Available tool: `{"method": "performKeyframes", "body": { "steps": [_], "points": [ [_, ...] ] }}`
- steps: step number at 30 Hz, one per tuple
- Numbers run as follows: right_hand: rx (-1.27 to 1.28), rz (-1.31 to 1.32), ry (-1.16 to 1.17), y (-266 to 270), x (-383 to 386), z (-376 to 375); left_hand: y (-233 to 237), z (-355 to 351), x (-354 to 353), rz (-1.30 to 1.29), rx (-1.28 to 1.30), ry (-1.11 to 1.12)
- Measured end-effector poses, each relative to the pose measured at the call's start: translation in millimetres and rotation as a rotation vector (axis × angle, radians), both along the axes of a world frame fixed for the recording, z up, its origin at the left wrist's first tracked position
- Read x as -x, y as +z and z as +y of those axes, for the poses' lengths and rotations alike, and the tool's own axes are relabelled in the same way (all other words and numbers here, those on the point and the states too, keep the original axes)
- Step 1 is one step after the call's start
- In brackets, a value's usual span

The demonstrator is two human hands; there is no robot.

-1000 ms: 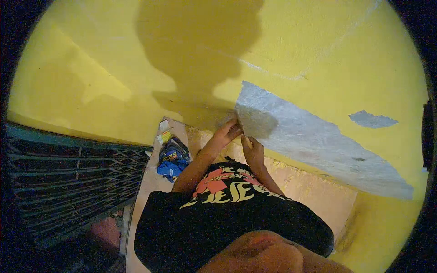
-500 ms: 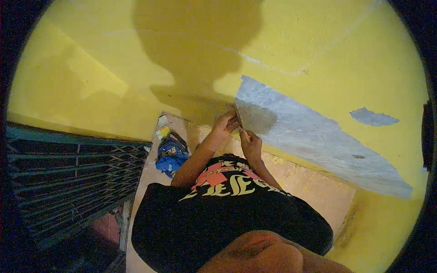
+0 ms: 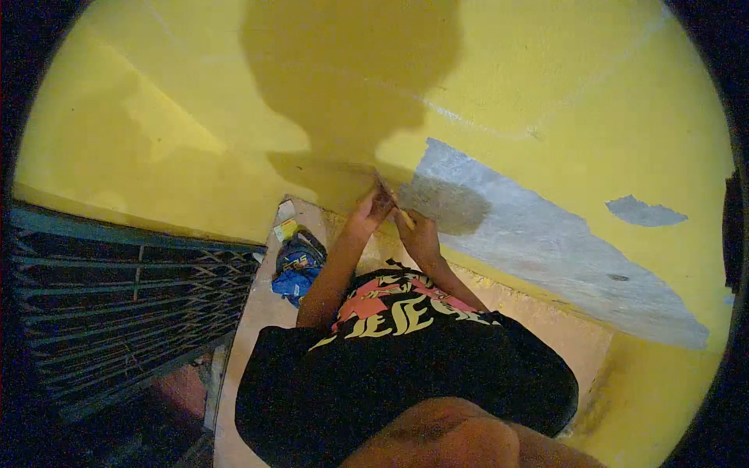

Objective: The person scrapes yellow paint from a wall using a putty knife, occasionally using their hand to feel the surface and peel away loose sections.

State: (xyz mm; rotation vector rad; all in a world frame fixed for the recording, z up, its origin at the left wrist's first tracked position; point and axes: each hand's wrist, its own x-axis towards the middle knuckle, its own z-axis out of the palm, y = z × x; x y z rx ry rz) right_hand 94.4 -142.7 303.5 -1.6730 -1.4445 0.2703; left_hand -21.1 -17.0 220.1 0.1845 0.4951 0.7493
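Pressing scraper (image 3: 388, 199) to yellow wall (image 3: 546, 86): left hand (image 3: 370, 212), right hand (image 3: 419, 236), fingers closed round it; shirt (image 3: 390, 312) lettering illegible.

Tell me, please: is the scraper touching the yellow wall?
Cannot tell. In the head view the scraper, held by the left hand and right hand, points at the wall, but shadow hides its tip.

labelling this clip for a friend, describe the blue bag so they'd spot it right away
Follow the foot of the yellow wall left to the dark metal grille. On the floor there lies the bag, the only bright blue thing.
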Motion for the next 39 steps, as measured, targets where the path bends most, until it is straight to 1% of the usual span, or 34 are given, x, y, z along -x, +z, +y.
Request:
{"method": "performKeyframes", "body": {
  "steps": [1, 2, 3, 4, 5, 7, 8, 10, 11, 13, 14, 16, 17, 19, 20, 22, 24, 26, 29, 30, 32, 33, 34, 35, 36, 37, 38, 39],
  "points": [
    [0.032, 0.024, -0.033, -6.3, -2.3, -7.1, -0.2, -4.7, -3.8, 0.106, 0.033, -0.025],
    [0.064, 0.048, -0.065, -12.2, -4.5, -14.3, -0.8, -14.5, -9.0, 0.107, 0.034, -0.023],
    [0.064, 0.049, -0.064, -5.5, -4.6, -21.6, -7.2, -26.9, -15.8, 0.197, -0.211, 0.006],
    [0.142, 0.165, -0.122, 7.7, -3.7, -29.4, -7.0, -34.0, -21.3, 0.286, -0.456, 0.035],
    [0.219, 0.281, -0.181, 14.4, -3.3, -35.7, -6.5, -33.3, -25.8, 0.287, -0.456, 0.036],
    [0.210, 0.287, -0.219, 6.0, -4.0, -44.5, 12.2, -31.9, -31.3, 0.068, -0.039, -0.132],
    [0.198, 0.292, -0.258, 2.2, -4.6, -47.4, 21.9, -35.3, -31.1, 0.069, -0.040, -0.134],
    [0.204, 0.290, -0.270, 1.8, -5.7, -52.2, 42.0, -46.2, -28.8, 0.181, -0.112, -0.137],
    [0.210, 0.286, -0.280, 1.6, -6.0, -54.0, 46.7, -48.7, -27.9, 0.182, -0.112, -0.140],
    [0.205, 0.289, -0.278, 6.8, -7.7, -58.2, 50.6, -52.1, -28.3, 0.098, -0.194, -0.145],
    [0.198, 0.290, -0.272, 8.8, -8.6, -59.5, 42.3, -50.5, -30.8, 0.096, -0.193, -0.147],
    [0.186, 0.307, -0.276, 8.8, -8.0, -59.2, 31.1, -44.3, -37.6, 0.145, -0.087, -0.174],
    [0.177, 0.327, -0.277, 8.5, -7.5, -59.3, 24.9, -45.8, -37.0, 0.143, -0.087, -0.175],
    [0.197, 0.326, -0.277, -3.5, -10.1, -56.1, 42.9, -49.3, -30.6, 0.037, -0.225, -0.119],
    [0.220, 0.326, -0.275, -8.5, -11.9, -54.3, 41.4, -46.5, -31.3, 0.033, -0.226, -0.118],
    [0.244, 0.337, -0.267, -2.1, -11.7, -53.4, 39.3, -43.3, -32.0, 0.029, -0.249, -0.132],
    [0.266, 0.349, -0.257, -3.3, -12.3, -51.2, 40.0, -42.4, -31.3, 0.049, -0.210, -0.127],
    [0.232, 0.301, -0.255, -13.7, -13.3, -51.1, 41.2, -42.9, -32.4, 0.070, -0.170, -0.127],
    [0.262, 0.349, -0.264, 19.6, -6.3, -49.7, 30.7, -45.3, -36.8, 0.044, -0.176, -0.081],
    [0.267, 0.349, -0.267, 13.3, -8.5, -50.2, 26.8, -43.2, -37.6, 0.023, -0.150, -0.084],
    [0.220, 0.254, -0.285, -6.0, -14.9, -48.8, 31.8, -50.6, -36.3, 0.005, -0.121, -0.090],
    [0.219, 0.258, -0.287, 2.0, -17.7, -44.9, 46.8, -56.7, -36.3, 0.078, -0.282, -0.008],
    [0.162, 0.159, -0.204, 17.5, -21.1, -39.4, 55.7, -60.4, -35.7, 0.149, -0.445, 0.076],
    [0.108, 0.062, -0.122, 29.5, -22.9, -35.8, 46.0, -55.7, -33.7, 0.151, -0.445, 0.073],
    [0.107, 0.065, -0.125, 36.1, -24.1, -32.3, 28.0, -43.7, -32.4, 0.001, -0.306, 0.055],
    [0.242, 0.125, -0.129, 41.5, -25.4, -28.6, 24.2, -36.1, -31.9, -0.149, -0.168, 0.037],
    [0.377, 0.184, -0.131, 44.1, -25.6, -27.6, 20.3, -33.5, -32.5, -0.147, -0.171, 0.034],
    [0.373, 0.186, -0.131, 33.8, -24.3, -31.1, 20.6, -32.0, -32.1, -0.062, -0.098, 0.008]
  ]
}}
